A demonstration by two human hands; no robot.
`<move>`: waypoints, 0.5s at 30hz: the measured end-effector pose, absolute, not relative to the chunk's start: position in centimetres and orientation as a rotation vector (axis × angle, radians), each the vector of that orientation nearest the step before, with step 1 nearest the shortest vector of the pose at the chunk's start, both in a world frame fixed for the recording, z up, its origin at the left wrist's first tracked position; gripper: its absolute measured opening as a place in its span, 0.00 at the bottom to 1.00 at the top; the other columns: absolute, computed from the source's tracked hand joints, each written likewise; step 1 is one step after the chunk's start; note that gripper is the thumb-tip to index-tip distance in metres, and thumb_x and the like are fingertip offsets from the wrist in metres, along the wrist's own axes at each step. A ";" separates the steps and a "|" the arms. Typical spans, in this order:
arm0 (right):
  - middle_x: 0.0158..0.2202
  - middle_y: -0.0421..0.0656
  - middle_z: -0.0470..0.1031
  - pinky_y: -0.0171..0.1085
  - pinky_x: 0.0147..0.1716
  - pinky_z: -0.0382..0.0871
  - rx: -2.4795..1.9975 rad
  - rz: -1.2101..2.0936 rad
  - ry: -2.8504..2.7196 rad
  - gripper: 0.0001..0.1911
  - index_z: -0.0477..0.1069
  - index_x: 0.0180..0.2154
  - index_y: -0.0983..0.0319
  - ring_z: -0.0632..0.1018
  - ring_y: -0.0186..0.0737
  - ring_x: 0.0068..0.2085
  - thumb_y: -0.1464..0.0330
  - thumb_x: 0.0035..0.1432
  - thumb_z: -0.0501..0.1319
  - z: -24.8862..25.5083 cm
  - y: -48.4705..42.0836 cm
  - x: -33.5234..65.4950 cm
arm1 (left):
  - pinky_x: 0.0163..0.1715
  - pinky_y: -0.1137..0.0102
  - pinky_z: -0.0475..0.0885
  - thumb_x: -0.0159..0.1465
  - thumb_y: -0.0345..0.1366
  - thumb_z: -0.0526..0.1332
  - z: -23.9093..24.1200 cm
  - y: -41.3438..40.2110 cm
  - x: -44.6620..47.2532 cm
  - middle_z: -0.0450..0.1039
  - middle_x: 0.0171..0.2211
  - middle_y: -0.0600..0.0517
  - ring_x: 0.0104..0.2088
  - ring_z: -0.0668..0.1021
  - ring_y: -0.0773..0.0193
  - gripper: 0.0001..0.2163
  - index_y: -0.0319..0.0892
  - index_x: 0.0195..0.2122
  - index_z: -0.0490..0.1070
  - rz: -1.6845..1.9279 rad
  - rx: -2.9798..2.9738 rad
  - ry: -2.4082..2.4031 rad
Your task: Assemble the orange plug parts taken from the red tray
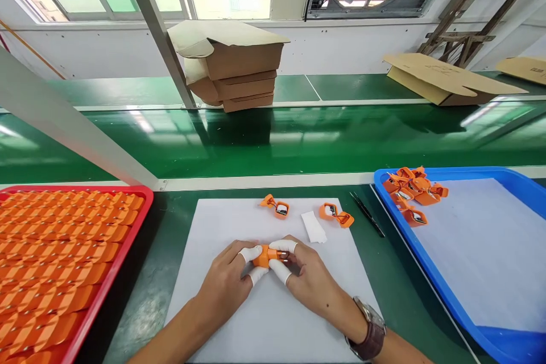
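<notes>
Over a white sheet (273,318), both of my hands pinch one small orange plastic housing (261,257). My left hand (228,278) grips its left side, thumb and finger in white finger cots. Similar cots cover the fingertips of my right hand (309,273), which closes on the right end, where a small dark and metallic bit shows. Beyond my hands lie an opened orange housing (280,210) with a circuit board inside and another opened orange housing (328,211) with wires to its cap. Near the right one is a small white paper piece (314,227).
A red tray (147,199) on the left holds rows of orange parts. On the right, a blue tray (456,313) holds several opened orange housings (420,187). A black pen-like tool (367,215) lies between sheet and blue tray. Cardboard boxes (245,62) stand behind the green belt (324,136).
</notes>
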State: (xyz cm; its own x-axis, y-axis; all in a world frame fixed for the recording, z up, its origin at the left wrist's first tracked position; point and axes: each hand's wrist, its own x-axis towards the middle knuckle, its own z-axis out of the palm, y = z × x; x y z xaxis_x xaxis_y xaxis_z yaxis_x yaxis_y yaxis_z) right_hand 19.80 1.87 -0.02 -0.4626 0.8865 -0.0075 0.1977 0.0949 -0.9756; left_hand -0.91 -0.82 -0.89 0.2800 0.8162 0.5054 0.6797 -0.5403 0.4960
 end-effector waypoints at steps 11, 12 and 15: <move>0.42 0.42 0.73 0.40 0.42 0.76 -1.019 1.443 -1.704 0.11 0.73 0.47 0.55 0.77 0.39 0.40 0.70 0.64 0.60 0.2 2.2 19.8 | 0.39 0.64 0.81 0.63 0.22 0.62 -0.9 -0.7 -0.4 0.75 0.44 0.44 0.43 0.80 0.58 0.14 0.43 0.48 0.70 1.122 2.437 1.323; 0.42 0.42 0.73 0.40 0.43 0.75 -1.019 1.452 -1.701 0.11 0.73 0.48 0.55 0.77 0.39 0.41 0.70 0.64 0.60 0.2 2.2 19.8 | 0.39 0.65 0.81 0.63 0.23 0.62 -1.0 -0.7 -0.5 0.75 0.45 0.44 0.43 0.80 0.58 0.14 0.43 0.49 0.70 1.114 2.433 1.330; 0.41 0.41 0.73 0.41 0.44 0.75 -1.034 1.437 -1.721 0.11 0.73 0.48 0.55 0.77 0.39 0.41 0.70 0.64 0.60 0.2 2.1 19.9 | 0.40 0.64 0.81 0.65 0.25 0.61 -1.1 -0.8 -0.5 0.74 0.45 0.45 0.43 0.80 0.58 0.14 0.45 0.50 0.70 1.108 2.419 1.339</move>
State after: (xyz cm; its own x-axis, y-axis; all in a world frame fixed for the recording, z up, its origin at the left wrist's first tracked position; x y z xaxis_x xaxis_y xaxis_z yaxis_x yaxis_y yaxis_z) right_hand 19.93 2.13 0.22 -0.4698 0.8827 -0.0001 0.1579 0.0839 -0.9839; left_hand -0.53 -0.82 -1.05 0.3237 0.7856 0.5273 0.6649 -0.5854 0.4640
